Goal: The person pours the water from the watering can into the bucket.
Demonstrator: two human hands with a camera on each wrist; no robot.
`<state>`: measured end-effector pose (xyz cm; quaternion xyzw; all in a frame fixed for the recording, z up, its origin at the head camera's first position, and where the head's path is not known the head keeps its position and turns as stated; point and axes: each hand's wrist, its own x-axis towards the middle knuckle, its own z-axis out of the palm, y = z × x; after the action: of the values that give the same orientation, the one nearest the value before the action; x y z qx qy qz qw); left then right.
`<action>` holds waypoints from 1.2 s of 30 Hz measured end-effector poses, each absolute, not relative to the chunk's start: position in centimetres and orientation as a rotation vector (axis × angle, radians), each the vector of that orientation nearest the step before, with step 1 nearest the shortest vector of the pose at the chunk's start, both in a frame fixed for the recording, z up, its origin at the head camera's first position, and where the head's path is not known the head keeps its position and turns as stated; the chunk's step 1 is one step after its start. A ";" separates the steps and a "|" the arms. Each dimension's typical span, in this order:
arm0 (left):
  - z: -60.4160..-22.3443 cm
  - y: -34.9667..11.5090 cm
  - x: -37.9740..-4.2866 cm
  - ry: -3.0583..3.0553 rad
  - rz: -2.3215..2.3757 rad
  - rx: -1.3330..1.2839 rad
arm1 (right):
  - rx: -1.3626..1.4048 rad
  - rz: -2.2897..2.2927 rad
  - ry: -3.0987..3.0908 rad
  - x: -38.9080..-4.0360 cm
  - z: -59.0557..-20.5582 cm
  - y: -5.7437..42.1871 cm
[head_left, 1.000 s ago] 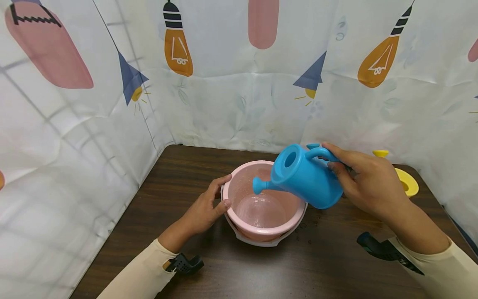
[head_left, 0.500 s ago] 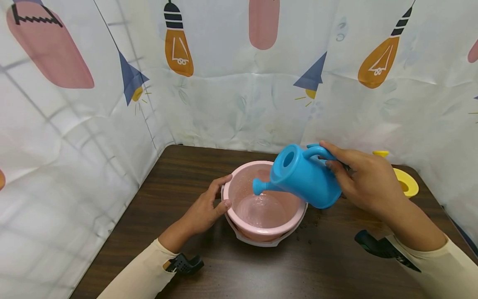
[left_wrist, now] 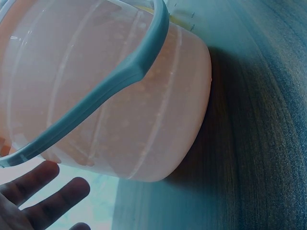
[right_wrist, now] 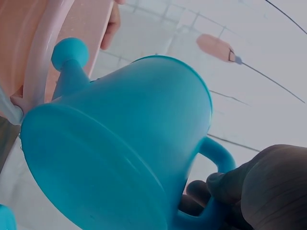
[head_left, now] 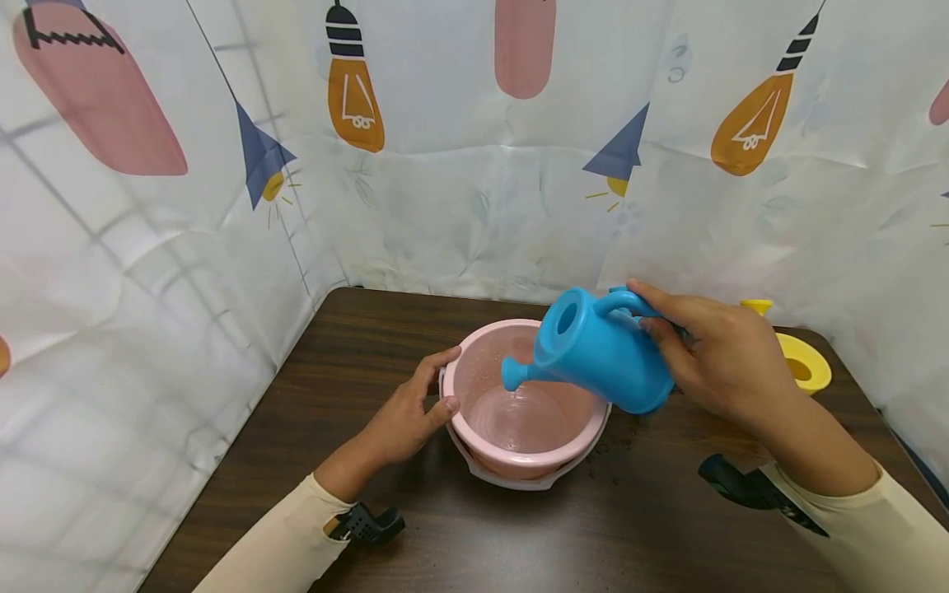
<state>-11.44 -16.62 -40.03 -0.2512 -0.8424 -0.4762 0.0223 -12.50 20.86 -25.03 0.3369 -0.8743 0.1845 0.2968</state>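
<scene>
Cream sleeve (head_left: 270, 527) at the far left, and out of it the left hand (head_left: 400, 420), its grip loosely spread: thumb and forefinger just touch the rim of the pink bucket (head_left: 522, 458). From above I can't see the rest of those fingers well, but the left wrist view has them straight and apart, beside the bucket's ribbed outer wall, with its pale handle (left_wrist: 96, 97) slanting across. The bucket stands upright mid-counter (head_left: 334, 354); only the head view looks down to its glistening bottom. Over its right side hangs the blue can (head_left: 604, 358), tipped left, its spout (head_left: 513, 373) inside the rim's circle. The head view gives me the hole in its top, the right wrist view its broad base. Whether its body touches the rim, I cannot tell. Next comes the right hand (head_left: 730, 354), its grip curled round the can's handle; close up, the thumb is pressed to it. Dark drops dot the counter below. Behind that hand sits a yellow thing (head_left: 813, 362), partly hidden.
</scene>
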 end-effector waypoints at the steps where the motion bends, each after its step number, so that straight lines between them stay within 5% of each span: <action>1: -40.0 -16.6 -11.4 -2.611 -1.475 -0.776 | 0.897 0.488 -2.324 -12.5 -25.0 20.8; 36: -40.1 -16.6 -11.5 -2.605 -1.463 -0.777 | 0.925 0.442 -2.312 -12.9 -24.8 19.4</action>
<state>-11.50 -16.64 -40.11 -0.2516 -0.8436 -0.4736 0.0272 -12.88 19.40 -24.80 0.3487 -0.8717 0.1666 0.3013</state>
